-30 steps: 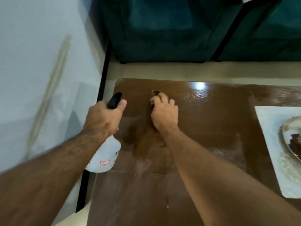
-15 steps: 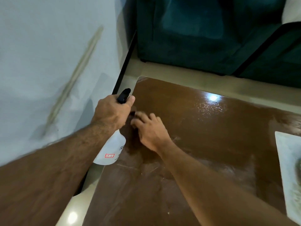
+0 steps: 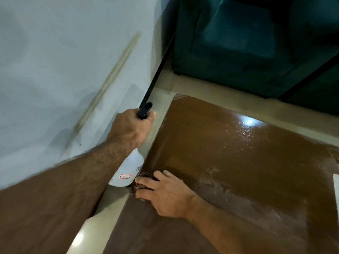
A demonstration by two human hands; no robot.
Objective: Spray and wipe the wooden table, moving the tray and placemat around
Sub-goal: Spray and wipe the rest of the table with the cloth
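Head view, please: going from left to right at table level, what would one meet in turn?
White wall → spray bottle, gripped at its top by the left hand → right hand pressing a dark cloth at the wooden table's left edge → white placemat's edge.

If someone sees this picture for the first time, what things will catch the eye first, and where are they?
The right hand presses a dark cloth on the wooden table at its left edge. Just left of it, off the table, the left hand grips a white spray bottle by its black head. A bright glare shines on the wet wood at upper right.
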